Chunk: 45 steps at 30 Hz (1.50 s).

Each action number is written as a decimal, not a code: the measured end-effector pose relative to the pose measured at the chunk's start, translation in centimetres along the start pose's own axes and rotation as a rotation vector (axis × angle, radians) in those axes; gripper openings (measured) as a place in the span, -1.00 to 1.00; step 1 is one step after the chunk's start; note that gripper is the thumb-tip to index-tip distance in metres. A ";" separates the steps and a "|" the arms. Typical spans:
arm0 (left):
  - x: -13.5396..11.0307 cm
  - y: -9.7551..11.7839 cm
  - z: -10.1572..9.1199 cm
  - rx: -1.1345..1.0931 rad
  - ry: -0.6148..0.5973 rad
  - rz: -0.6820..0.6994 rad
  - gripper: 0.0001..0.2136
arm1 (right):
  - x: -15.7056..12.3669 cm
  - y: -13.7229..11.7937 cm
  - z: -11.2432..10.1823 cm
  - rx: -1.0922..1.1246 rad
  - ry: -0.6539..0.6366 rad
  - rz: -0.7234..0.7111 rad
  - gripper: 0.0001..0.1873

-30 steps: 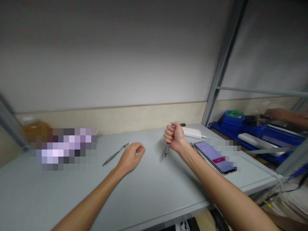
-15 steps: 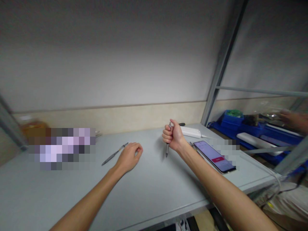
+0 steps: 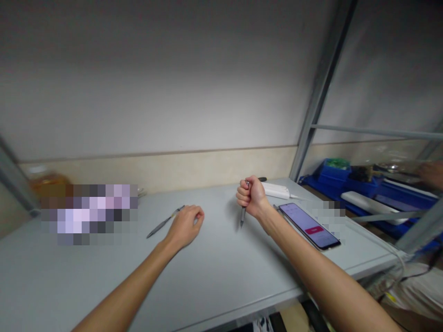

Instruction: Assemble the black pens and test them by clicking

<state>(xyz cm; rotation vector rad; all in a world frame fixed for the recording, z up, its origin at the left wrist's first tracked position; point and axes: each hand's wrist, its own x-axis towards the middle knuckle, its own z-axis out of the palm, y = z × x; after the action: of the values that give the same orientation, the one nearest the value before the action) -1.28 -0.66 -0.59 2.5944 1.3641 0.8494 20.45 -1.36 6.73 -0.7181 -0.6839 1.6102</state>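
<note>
My right hand (image 3: 252, 196) is wrapped in a fist round a grey pen (image 3: 242, 217), held upright above the table. The pen's tip points down below the fist, and my thumb lies bent over its top end. My left hand (image 3: 188, 225) rests on the table with its fingers curled in and the thumb near the index finger. Nothing shows in it, though the palm is hidden. A second grey pen (image 3: 158, 228) lies aslant on the table just left of that hand, apart from its fingers.
A phone (image 3: 309, 226) with a lit screen lies right of my right forearm. Behind it are a white power strip (image 3: 276, 190) and a dark-ended object (image 3: 262, 179). Blurred-out items (image 3: 93, 210) stand at the left. Beyond the metal frame (image 3: 308, 133), blue trays (image 3: 334, 173) and another person's hand (image 3: 432, 175) appear.
My right thumb has come down from sticking up to bend over the pen's top. That fist has shifted slightly right and down. My left hand has hardly moved.
</note>
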 end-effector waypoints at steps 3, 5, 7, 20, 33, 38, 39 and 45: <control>-0.1 0.1 -0.3 0.093 -0.025 -0.036 -0.85 | 0.1 0.2 0.0 -0.091 0.016 -0.019 -0.65; -0.1 0.2 -0.6 0.196 -0.037 -0.095 -0.82 | 0.3 0.7 -0.4 -0.227 0.056 -0.036 -0.65; -0.2 0.3 -0.9 0.324 -0.047 -0.182 -0.77 | 0.5 1.4 -0.9 -0.440 0.135 -0.092 -0.69; -0.2 -1.0 -2.9 0.580 -0.252 -0.496 -0.65 | -0.5 3.2 -4.5 -2.244 0.421 -0.363 -0.70; 0.1 -1.4 -1.9 0.371 -0.181 -0.220 -0.75 | -1.4 3.5 -5.0 -2.173 0.436 -0.480 -0.65; -0.2 1.2 -0.5 0.079 -0.143 0.109 -0.75 | -1.6 5.0 -3.1 -1.918 -0.157 -0.707 -0.65; -0.2 1.6 -0.4 0.052 -0.141 0.160 -0.75 | -1.5 5.4 -2.9 -1.870 -0.254 -0.702 -0.72; 0.1 1.9 -0.7 0.089 -0.055 0.258 -0.79 | -0.9 5.6 -2.9 -1.674 -0.182 -0.675 -0.70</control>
<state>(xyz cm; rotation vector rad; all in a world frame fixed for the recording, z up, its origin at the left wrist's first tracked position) -0.23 -1.85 0.67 2.8833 1.0923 0.7558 19.27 -2.87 0.70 -1.2498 -2.1567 0.1708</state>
